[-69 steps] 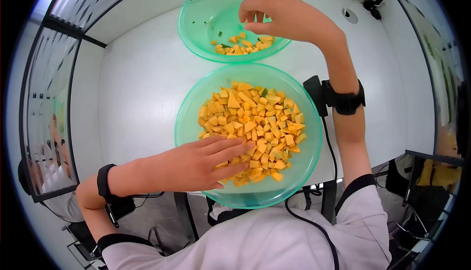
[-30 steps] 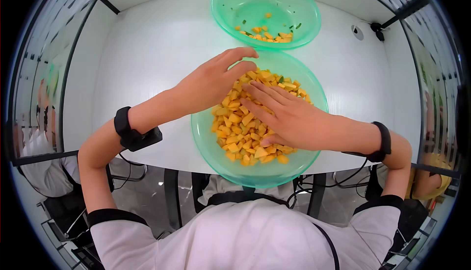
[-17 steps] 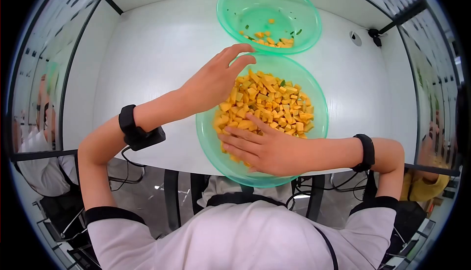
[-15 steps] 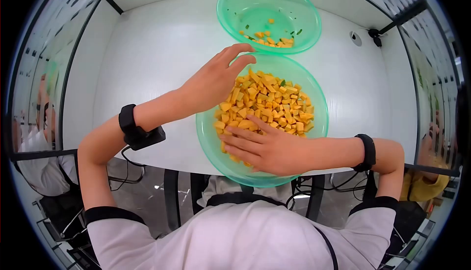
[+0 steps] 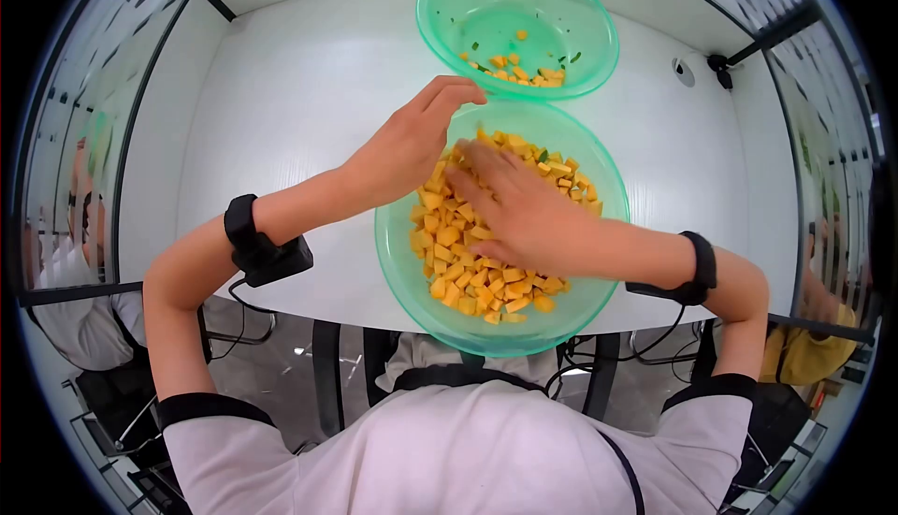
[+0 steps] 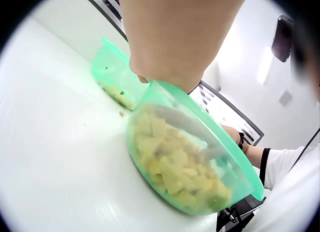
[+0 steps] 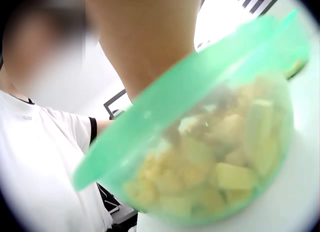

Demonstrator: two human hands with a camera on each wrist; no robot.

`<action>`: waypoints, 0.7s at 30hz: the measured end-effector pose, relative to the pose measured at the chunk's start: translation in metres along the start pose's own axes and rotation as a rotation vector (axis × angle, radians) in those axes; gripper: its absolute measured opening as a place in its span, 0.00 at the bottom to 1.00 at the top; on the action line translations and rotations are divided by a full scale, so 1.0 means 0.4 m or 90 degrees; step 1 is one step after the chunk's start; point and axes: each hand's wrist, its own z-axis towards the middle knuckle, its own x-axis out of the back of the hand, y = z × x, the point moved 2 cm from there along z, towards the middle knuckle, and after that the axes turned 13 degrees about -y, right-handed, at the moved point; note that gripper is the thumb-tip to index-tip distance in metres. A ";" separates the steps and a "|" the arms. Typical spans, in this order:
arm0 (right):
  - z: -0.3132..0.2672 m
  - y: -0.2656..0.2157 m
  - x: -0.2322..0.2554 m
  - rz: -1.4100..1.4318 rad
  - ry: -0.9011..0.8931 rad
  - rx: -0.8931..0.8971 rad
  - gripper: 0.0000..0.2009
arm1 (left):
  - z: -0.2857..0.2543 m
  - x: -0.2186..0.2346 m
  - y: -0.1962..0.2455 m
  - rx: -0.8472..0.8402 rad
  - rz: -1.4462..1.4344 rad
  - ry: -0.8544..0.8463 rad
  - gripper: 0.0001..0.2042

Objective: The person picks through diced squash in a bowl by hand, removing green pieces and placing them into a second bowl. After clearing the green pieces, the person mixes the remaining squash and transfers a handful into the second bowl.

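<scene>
A green translucent bowl [image 5: 400, 304] stands near the table's front edge, heaped with orange-yellow diced chunks [image 5: 458, 276] that look like pumpkin. At its far left rim my left hand [image 5: 398, 155] holds the bowl, fingers outside and thumb toward the inside; the left wrist view shows the bowl [image 6: 200, 117] close under the forearm. My right hand [image 5: 524, 216] lies over the heap, its spread fingers among the chunks and slightly blurred. In the right wrist view the chunks [image 7: 235, 177] show through the bowl wall, and the hand itself is mostly hidden behind the rim.
A second green bowl [image 5: 589, 24] sits right behind the first, with some leftover chunks [image 5: 519, 73] and green scraps inside. White side panels border the white table [image 5: 281, 94]. Black cables [image 5: 645, 351] hang below its front edge.
My left hand went from the heap to the near bowl's far left rim. My right hand came from over the back bowl into the heap, then swept from its near side toward the far side.
</scene>
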 end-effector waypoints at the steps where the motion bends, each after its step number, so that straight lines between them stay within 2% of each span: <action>1: 0.010 -0.006 -0.004 0.011 -0.001 0.022 0.36 | 0.002 0.001 0.000 0.008 -0.007 -0.005 0.21; 3: 0.017 -0.028 -0.017 0.037 -0.005 0.069 0.37 | -0.001 -0.002 0.001 0.027 -0.023 -0.016 0.21; 6: 0.005 -0.060 -0.017 -0.042 -0.071 0.157 0.36 | 0.001 -0.001 0.000 0.009 -0.017 -0.015 0.21; 9: -0.020 -0.069 -0.023 -0.107 -0.064 0.208 0.36 | 0.002 -0.002 0.000 -0.006 -0.008 -0.009 0.21; 13: -0.062 -0.066 -0.003 -0.109 -0.089 0.216 0.35 | 0.002 -0.004 0.002 0.007 -0.018 -0.006 0.20; 17: -0.063 -0.075 0.050 -0.144 -0.057 0.195 0.31 | 0.004 -0.002 0.002 0.000 -0.009 -0.008 0.20; 18: -0.062 -0.072 0.051 -0.127 -0.023 0.215 0.30 | 0.005 -0.003 0.002 0.002 -0.014 -0.006 0.20; 21: -0.046 -0.076 0.019 -0.099 -0.063 0.297 0.31 | 0.007 -0.005 0.003 -0.043 -0.002 0.029 0.17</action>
